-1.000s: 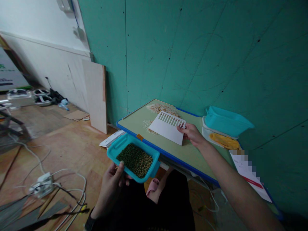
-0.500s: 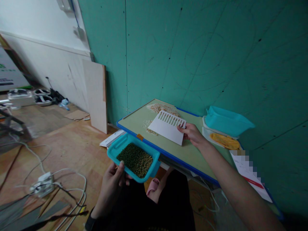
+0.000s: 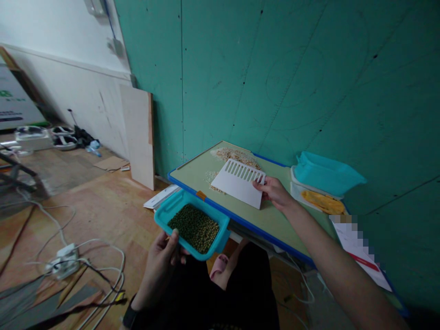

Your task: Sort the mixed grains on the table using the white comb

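My left hand (image 3: 164, 255) grips the near rim of a teal tray (image 3: 167, 210) filled with green beans (image 3: 194, 227), held just below the blue front edge of a small green-topped table (image 3: 250, 215). My right hand (image 3: 274, 191) pinches the right corner of a white slotted scraper card (image 3: 238, 182), which stands tilted on the tabletop. Pale grains (image 3: 231, 154) lie in a heap behind the card, with a smaller patch (image 3: 209, 177) at its left edge.
A teal container (image 3: 325, 173) sits on a white box holding something yellow (image 3: 323, 202) at the table's right. A paper sheet (image 3: 360, 256) lies nearer. A teal wall stands behind. A power strip (image 3: 63, 265) and cables lie on the wooden floor at left, a wooden board (image 3: 139, 137) leans on the wall.
Almost nothing differs. The view has shifted slightly; both hands keep their hold and the card stays where it was on the table.
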Demonstrator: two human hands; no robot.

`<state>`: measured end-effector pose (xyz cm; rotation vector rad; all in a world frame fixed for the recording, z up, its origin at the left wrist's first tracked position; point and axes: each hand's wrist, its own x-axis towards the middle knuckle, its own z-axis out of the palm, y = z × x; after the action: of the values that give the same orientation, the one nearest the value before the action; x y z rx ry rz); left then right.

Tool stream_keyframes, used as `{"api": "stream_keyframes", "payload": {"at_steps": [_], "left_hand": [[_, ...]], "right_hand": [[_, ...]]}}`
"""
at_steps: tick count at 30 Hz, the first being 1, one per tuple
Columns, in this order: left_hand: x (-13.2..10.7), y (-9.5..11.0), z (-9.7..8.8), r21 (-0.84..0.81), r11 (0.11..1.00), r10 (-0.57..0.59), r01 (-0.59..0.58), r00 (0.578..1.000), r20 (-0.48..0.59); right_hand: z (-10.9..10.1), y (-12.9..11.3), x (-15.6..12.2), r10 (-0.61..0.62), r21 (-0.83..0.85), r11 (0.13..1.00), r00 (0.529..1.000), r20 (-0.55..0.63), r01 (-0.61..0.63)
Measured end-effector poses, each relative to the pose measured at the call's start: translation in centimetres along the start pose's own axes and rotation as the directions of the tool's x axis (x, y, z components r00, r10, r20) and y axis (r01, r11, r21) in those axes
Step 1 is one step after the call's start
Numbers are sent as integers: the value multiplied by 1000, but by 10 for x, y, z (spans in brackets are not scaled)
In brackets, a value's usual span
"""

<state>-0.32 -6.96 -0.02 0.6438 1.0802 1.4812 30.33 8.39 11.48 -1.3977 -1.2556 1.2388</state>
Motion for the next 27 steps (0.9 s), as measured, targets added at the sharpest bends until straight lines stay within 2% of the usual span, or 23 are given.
{"api": "stream_keyframes", "payload": {"at_steps": [10, 18, 27], "left_hand": [[8, -10, -8, 21, 999, 32, -32, 999, 14], [8, -11, -7, 25, 999, 40, -40, 999, 15], [8, -11, -7, 4, 999, 37, -37, 999, 19]], "right_hand": [[3, 2, -2, -6, -2, 1000, 1000, 24, 6], [9, 1, -5, -19, 19, 1000, 997, 71, 18], [8, 2, -4, -13, 30, 999, 998, 63, 11]]}}
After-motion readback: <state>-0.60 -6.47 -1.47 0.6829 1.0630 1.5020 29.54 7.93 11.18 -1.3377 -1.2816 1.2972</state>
